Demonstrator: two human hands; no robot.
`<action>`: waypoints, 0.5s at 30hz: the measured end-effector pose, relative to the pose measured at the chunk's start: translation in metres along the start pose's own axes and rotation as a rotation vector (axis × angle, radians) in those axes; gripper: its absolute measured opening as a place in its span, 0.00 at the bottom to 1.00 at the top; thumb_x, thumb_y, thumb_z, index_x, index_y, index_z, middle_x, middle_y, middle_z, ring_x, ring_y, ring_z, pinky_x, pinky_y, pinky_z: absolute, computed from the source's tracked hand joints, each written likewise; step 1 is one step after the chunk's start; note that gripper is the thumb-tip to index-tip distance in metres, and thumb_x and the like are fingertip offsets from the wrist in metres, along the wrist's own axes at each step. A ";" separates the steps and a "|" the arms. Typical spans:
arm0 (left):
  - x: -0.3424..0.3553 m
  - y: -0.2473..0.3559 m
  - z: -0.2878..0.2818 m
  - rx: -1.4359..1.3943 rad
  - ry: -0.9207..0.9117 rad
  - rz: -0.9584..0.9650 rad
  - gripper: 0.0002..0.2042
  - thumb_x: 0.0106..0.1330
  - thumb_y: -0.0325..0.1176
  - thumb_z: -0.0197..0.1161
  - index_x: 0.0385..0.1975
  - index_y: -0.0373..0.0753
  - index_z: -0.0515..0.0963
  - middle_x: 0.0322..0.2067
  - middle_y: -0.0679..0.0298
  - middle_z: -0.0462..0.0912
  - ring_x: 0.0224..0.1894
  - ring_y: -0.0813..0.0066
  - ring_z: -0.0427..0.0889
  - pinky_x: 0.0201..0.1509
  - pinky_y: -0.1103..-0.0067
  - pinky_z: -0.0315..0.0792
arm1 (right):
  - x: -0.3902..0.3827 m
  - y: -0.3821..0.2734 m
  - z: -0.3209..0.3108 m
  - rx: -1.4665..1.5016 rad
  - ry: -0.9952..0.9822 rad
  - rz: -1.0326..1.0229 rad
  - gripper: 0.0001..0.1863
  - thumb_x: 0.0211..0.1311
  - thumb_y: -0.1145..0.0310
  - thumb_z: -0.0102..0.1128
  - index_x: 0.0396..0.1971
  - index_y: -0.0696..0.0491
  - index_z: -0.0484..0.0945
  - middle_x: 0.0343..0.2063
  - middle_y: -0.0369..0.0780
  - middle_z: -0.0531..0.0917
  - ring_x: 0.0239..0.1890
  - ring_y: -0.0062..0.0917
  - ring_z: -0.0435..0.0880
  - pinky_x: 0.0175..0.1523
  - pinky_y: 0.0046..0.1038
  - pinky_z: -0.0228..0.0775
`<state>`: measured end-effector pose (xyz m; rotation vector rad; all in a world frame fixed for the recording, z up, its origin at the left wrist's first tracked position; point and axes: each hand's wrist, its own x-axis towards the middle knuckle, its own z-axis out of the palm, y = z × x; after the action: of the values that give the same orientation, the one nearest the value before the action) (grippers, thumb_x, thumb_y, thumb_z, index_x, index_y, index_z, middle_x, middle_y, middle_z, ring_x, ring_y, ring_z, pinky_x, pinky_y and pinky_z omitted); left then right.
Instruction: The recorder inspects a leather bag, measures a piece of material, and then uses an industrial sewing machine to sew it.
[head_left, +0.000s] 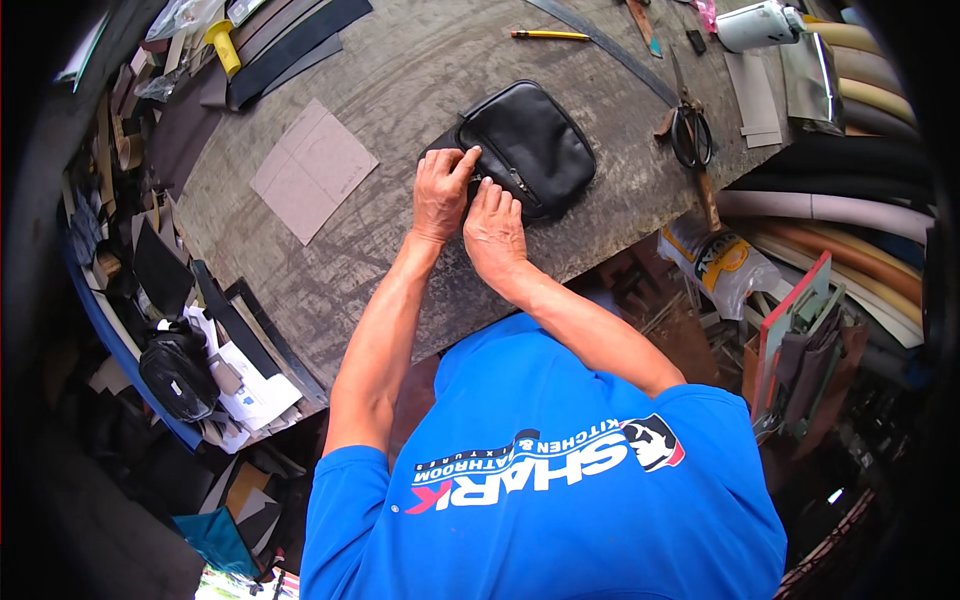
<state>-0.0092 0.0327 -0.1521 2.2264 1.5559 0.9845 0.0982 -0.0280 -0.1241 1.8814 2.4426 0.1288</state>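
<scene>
A small black leather bag (545, 130) with rounded corners and a zip on its face lies on the worn worktable (370, 280). My left hand (441, 195) is closed on the bag's left side, thumb and forefinger pressed together beside the zip's end. Close beside it, my right hand (495, 228) is closed at the bag's lower left edge, its fingers curled near the zip. The two thumbs almost meet. Whatever lies between the fingertips is too small to make out.
Left of the bag lies a marked grey card (314, 171). A yellow pencil (550, 35) and a metal ruler (610, 47) lie beyond it. Black-handled scissors (691, 135) and a hammer (706, 195) are at the right edge, near material rolls (830, 212). Papers (255, 385) sit lower left.
</scene>
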 end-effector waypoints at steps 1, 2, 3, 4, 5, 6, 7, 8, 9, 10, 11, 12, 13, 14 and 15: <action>0.001 -0.002 -0.003 0.008 -0.036 0.045 0.17 0.52 0.24 0.67 0.44 0.40 0.81 0.36 0.61 0.79 0.41 0.62 0.78 0.45 0.70 0.73 | 0.000 0.000 0.000 0.004 -0.014 0.001 0.24 0.58 0.69 0.54 0.52 0.70 0.74 0.39 0.45 0.76 0.37 0.28 0.74 0.42 0.28 0.67; 0.003 -0.003 -0.005 0.015 -0.069 0.090 0.17 0.50 0.25 0.66 0.44 0.40 0.81 0.36 0.61 0.79 0.40 0.62 0.78 0.44 0.70 0.74 | 0.001 0.000 -0.001 0.006 -0.027 0.002 0.25 0.58 0.69 0.54 0.52 0.70 0.74 0.40 0.45 0.76 0.37 0.28 0.74 0.42 0.28 0.67; 0.006 -0.005 -0.006 0.014 -0.073 0.093 0.17 0.50 0.25 0.66 0.44 0.40 0.81 0.36 0.61 0.79 0.40 0.62 0.78 0.44 0.70 0.74 | 0.001 0.001 -0.001 0.007 -0.028 0.007 0.25 0.58 0.69 0.54 0.52 0.70 0.74 0.40 0.45 0.76 0.37 0.28 0.74 0.42 0.28 0.67; 0.009 -0.007 -0.008 0.007 -0.088 0.139 0.18 0.49 0.25 0.66 0.43 0.40 0.81 0.36 0.61 0.79 0.40 0.61 0.78 0.44 0.70 0.74 | 0.001 0.001 -0.001 0.002 -0.043 0.009 0.26 0.58 0.68 0.54 0.53 0.70 0.74 0.41 0.46 0.76 0.38 0.28 0.74 0.43 0.29 0.67; 0.010 -0.010 -0.008 0.003 -0.103 0.183 0.18 0.48 0.25 0.66 0.42 0.40 0.81 0.36 0.60 0.79 0.40 0.61 0.78 0.43 0.70 0.74 | 0.000 0.000 -0.001 -0.001 -0.058 0.008 0.27 0.58 0.68 0.54 0.54 0.70 0.73 0.42 0.47 0.76 0.38 0.29 0.73 0.44 0.29 0.66; 0.010 -0.011 -0.008 0.003 -0.107 0.183 0.18 0.48 0.25 0.66 0.42 0.40 0.81 0.36 0.60 0.79 0.40 0.61 0.78 0.43 0.70 0.74 | 0.000 -0.001 -0.001 0.002 -0.061 0.010 0.27 0.58 0.68 0.54 0.54 0.70 0.73 0.42 0.47 0.76 0.38 0.29 0.73 0.44 0.29 0.66; 0.010 -0.012 -0.008 0.002 -0.103 0.198 0.17 0.48 0.25 0.65 0.42 0.39 0.81 0.36 0.60 0.79 0.40 0.61 0.78 0.43 0.70 0.74 | 0.000 -0.003 -0.002 0.000 -0.074 0.015 0.27 0.58 0.68 0.54 0.54 0.70 0.73 0.44 0.47 0.76 0.39 0.29 0.73 0.44 0.30 0.66; 0.011 -0.013 -0.008 0.000 -0.100 0.215 0.17 0.48 0.25 0.65 0.41 0.39 0.81 0.36 0.60 0.79 0.40 0.61 0.78 0.44 0.69 0.74 | 0.001 -0.004 -0.002 -0.003 -0.088 0.023 0.27 0.58 0.68 0.53 0.55 0.70 0.73 0.46 0.48 0.76 0.39 0.30 0.73 0.45 0.30 0.66; 0.011 -0.012 -0.008 -0.004 -0.105 0.218 0.17 0.48 0.25 0.65 0.41 0.39 0.81 0.36 0.60 0.79 0.40 0.61 0.78 0.44 0.69 0.74 | 0.002 -0.007 -0.003 -0.003 -0.092 0.029 0.27 0.58 0.68 0.53 0.55 0.70 0.73 0.46 0.48 0.76 0.39 0.30 0.73 0.45 0.30 0.66; 0.011 -0.012 -0.007 -0.005 -0.096 0.217 0.16 0.48 0.25 0.65 0.41 0.38 0.81 0.36 0.60 0.79 0.41 0.61 0.78 0.44 0.69 0.74 | 0.004 -0.010 -0.003 -0.039 -0.122 0.043 0.27 0.59 0.67 0.53 0.55 0.70 0.73 0.47 0.49 0.76 0.40 0.30 0.73 0.45 0.31 0.65; 0.010 -0.012 -0.007 -0.005 -0.086 0.215 0.16 0.48 0.25 0.65 0.41 0.38 0.81 0.36 0.60 0.79 0.41 0.60 0.79 0.44 0.69 0.74 | 0.005 -0.012 -0.004 -0.075 -0.152 0.056 0.27 0.60 0.67 0.53 0.56 0.69 0.73 0.48 0.50 0.76 0.41 0.31 0.73 0.46 0.31 0.65; 0.010 -0.013 -0.006 -0.008 -0.090 0.216 0.16 0.48 0.25 0.65 0.41 0.38 0.81 0.36 0.60 0.79 0.41 0.60 0.79 0.44 0.69 0.74 | 0.005 -0.012 -0.005 -0.075 -0.155 0.060 0.27 0.60 0.67 0.53 0.56 0.69 0.73 0.48 0.50 0.76 0.41 0.31 0.73 0.46 0.31 0.65; 0.009 -0.015 -0.006 -0.003 -0.072 0.218 0.16 0.49 0.25 0.65 0.41 0.38 0.81 0.36 0.60 0.79 0.41 0.60 0.79 0.44 0.69 0.75 | 0.005 -0.012 -0.006 -0.081 -0.134 0.055 0.28 0.59 0.67 0.53 0.56 0.69 0.72 0.46 0.48 0.76 0.40 0.29 0.73 0.45 0.30 0.66; 0.008 -0.016 -0.004 0.002 -0.052 0.220 0.16 0.49 0.25 0.66 0.41 0.37 0.81 0.36 0.60 0.79 0.41 0.60 0.79 0.44 0.69 0.75 | 0.005 -0.011 -0.007 -0.088 -0.113 0.048 0.28 0.58 0.67 0.54 0.56 0.70 0.72 0.44 0.46 0.76 0.40 0.28 0.73 0.44 0.29 0.66; 0.006 -0.017 -0.004 0.000 -0.051 0.221 0.16 0.49 0.25 0.66 0.41 0.37 0.81 0.36 0.60 0.79 0.41 0.60 0.79 0.44 0.69 0.75 | 0.005 -0.012 -0.007 -0.089 -0.113 0.049 0.28 0.58 0.67 0.54 0.56 0.70 0.72 0.44 0.46 0.76 0.40 0.28 0.73 0.44 0.29 0.66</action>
<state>-0.0225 0.0445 -0.1561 2.4427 1.3097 0.9748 0.0849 -0.0264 -0.1184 1.8583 2.2799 0.1275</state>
